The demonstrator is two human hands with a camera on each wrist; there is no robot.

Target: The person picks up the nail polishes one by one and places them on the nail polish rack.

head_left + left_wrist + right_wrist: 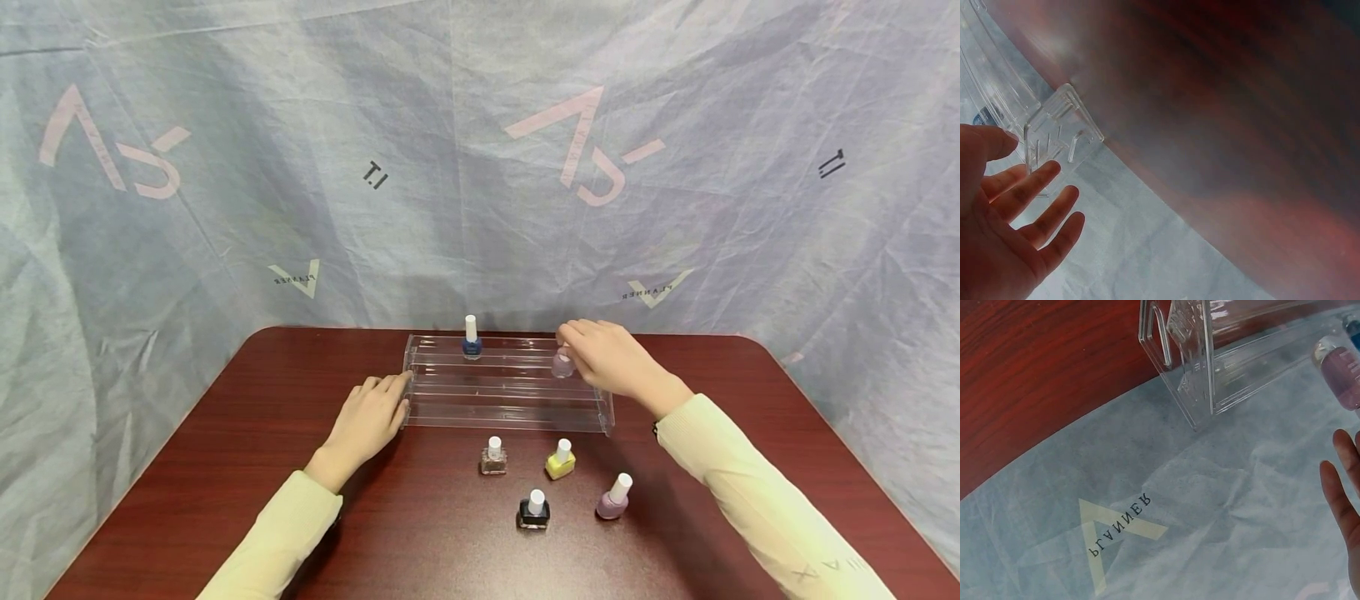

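Observation:
A clear tiered acrylic rack [510, 408] stands near the table's back edge. On its top tier, left of centre, a blue nail polish bottle [471, 346] with a white cap stands upright. My right hand [611, 354] pinches a mauve nail polish bottle [562, 364] by its top, over the rack's right part; fingers cover the cap. In the right wrist view the glass body of that mauve bottle [1341, 375] shows near the clear rack. At the rack's left end, my left hand [367, 417] touches the side panel [1063, 128] with fingers extended, holding nothing.
In front of the rack, several bottles stand on the dark red table [420, 533]: a brownish clear one [493, 460], a yellow one [560, 463], a black one [534, 512] and a mauve one [612, 502]. A grey printed cloth [450, 233] hangs behind the table.

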